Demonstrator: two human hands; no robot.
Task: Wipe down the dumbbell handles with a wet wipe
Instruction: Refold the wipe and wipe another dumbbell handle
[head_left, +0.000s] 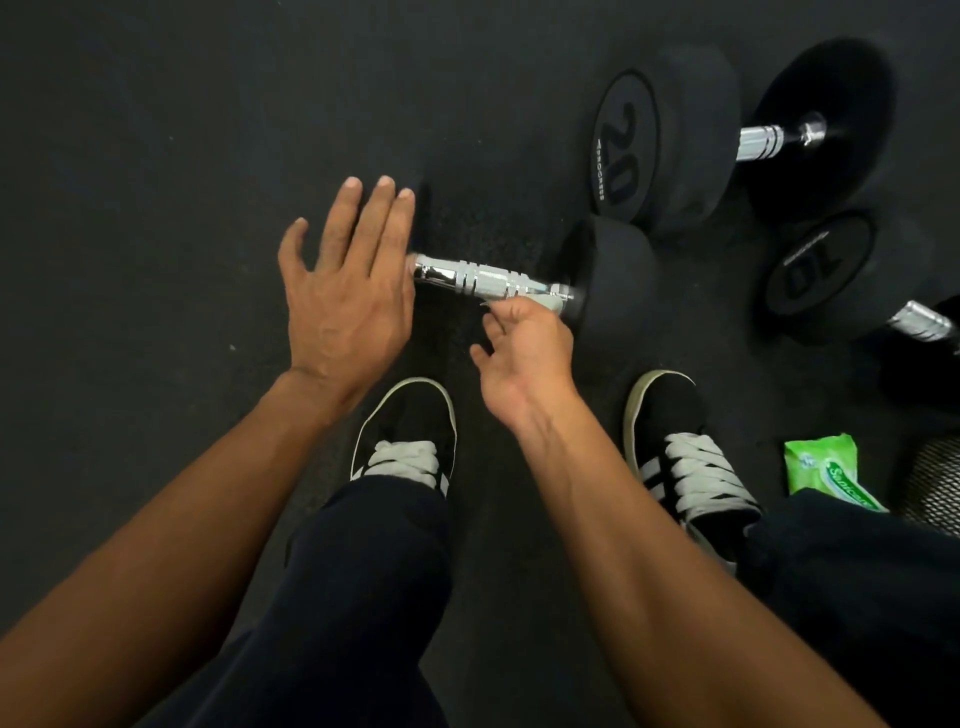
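Observation:
A black dumbbell lies across the dark floor, its chrome handle (478, 280) running from my left hand to its right head (618, 280). My left hand (348, 291) lies flat with straight fingers over the dumbbell's left end, hiding that head. My right hand (524, 348) is at the handle's right end, fingers curled up against the chrome. A small pale wet wipe (551, 302) shows between those fingers and the handle.
A dumbbell marked 20 (670, 140) lies behind, and one marked 10 (831, 270) lies to the right. A green wipe packet (826, 470) sits by my right shoe (680, 447); my left shoe (410, 431) is below the handle. A metal mesh object (935, 483) is at the right edge.

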